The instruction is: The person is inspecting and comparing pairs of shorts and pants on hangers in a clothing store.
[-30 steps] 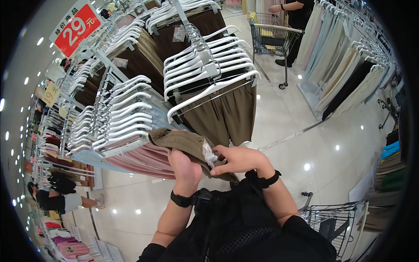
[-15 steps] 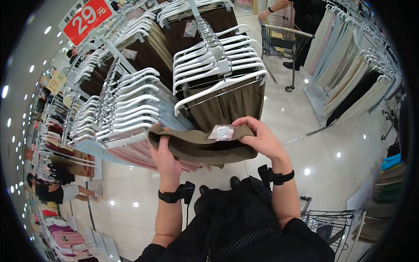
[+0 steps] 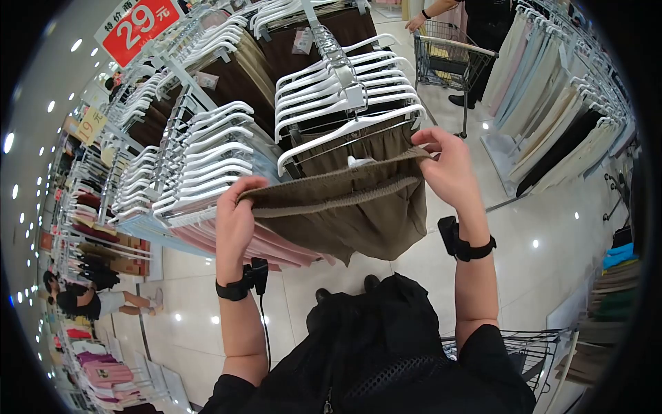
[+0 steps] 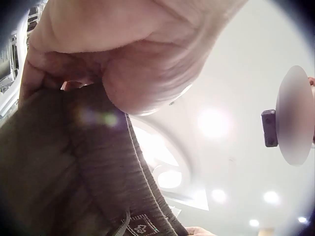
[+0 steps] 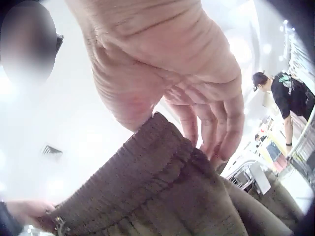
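A pair of olive-brown trousers (image 3: 345,224) hangs between my two hands, its elastic waistband drawn out wide. My left hand (image 3: 234,217) pinches the left end of the waistband, thumb against fingers. At the other end, my right hand (image 3: 452,172) grips the waistband, raised slightly higher than the left. The left wrist view shows the gathered waistband (image 4: 118,162) with a grey drawstring and a small stitched patch (image 4: 140,227). A bit of white tag (image 3: 357,162) peeks out behind the far edge. The trouser legs are mostly hidden below the waist.
Just beyond my hands, white hangers (image 3: 352,127) carry similar brown trousers. Pink trousers (image 3: 283,241) hang at the left by my left hand. A shopping cart (image 3: 452,62) stands beyond with a person beside it; another cart (image 3: 531,352) is at lower right.
The trousers were bunched in my hands, then turned with the tag on top. My hands have since moved apart, spreading the waistband, and the tag is now mostly hidden behind it.
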Tool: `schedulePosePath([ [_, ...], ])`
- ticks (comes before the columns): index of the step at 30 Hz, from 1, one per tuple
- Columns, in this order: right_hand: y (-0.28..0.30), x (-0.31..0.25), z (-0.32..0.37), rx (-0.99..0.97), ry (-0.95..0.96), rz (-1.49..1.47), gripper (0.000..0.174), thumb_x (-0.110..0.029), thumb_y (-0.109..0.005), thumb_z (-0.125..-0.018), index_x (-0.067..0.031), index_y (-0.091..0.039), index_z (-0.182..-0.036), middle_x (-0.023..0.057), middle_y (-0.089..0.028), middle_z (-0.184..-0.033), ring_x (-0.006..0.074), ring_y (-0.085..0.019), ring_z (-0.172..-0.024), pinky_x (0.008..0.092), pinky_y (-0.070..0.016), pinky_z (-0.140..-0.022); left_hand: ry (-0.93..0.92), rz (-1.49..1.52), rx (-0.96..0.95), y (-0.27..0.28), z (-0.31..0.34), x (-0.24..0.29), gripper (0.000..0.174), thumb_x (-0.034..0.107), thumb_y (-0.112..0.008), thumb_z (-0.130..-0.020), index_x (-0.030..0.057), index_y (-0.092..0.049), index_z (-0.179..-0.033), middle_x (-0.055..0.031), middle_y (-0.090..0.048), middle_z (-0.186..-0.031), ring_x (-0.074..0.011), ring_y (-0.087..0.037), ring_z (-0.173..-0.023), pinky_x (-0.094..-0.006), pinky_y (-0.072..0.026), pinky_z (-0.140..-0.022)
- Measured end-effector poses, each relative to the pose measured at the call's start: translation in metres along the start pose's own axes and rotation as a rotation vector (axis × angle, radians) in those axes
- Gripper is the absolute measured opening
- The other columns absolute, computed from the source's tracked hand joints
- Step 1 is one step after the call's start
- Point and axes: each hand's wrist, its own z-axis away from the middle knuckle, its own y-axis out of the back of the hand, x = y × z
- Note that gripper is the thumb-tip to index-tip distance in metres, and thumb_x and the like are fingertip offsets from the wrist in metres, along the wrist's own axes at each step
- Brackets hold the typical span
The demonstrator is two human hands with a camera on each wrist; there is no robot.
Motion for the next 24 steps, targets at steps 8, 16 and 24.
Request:
schedulePosePath([
  [8, 0.009, -0.004, -0.022, -0.135, -0.243, 0.127, 0.026, -0.003, -0.054, -0.083, 0.0013, -0.069, -0.104, 0.0137, -0.067, -0.074, 0.0223, -0.072, -0.083, 0.0360, -0.0535, -0.065, 0.131, -0.037, -0.123, 0.005, -0.010, 0.004, 0.031, 0.004, -0.047, -0.088, -0.0058, -0.068, -0.109, -0.0041, -0.066, -0.088, -0.0101, -0.056, -0.079, -0.0259, -0.0461, -0.077],
  [16, -0.010, 0.010, -0.025, -0.147, -0.134, -0.287, 0.030, -0.003, -0.059, -0.082, -0.0005, -0.065, -0.111, 0.0031, -0.065, -0.088, 0.0101, -0.059, -0.077, 0.0273, -0.0494, -0.068, 0.204, 0.044, -0.257, 0.000, -0.002, 0.031, 0.030, 0.016, -0.059, -0.095, -0.0067, -0.068, -0.112, -0.0020, -0.068, -0.093, -0.0083, -0.058, -0.084, -0.0248, -0.0465, -0.080],
  [24, -0.005, -0.004, 0.025, -0.233, -0.048, -0.187, 0.034, -0.001, -0.062, -0.076, -0.0008, -0.062, -0.110, 0.0032, -0.062, -0.093, 0.0093, -0.056, -0.083, 0.0240, -0.0459, -0.076, 0.359, 0.094, -0.348, 0.017, 0.015, -0.004, 0.034, 0.008, -0.059, -0.091, -0.0026, -0.064, -0.123, -0.0050, -0.068, -0.108, -0.0108, -0.060, -0.096, -0.0255, -0.0474, -0.087],
])
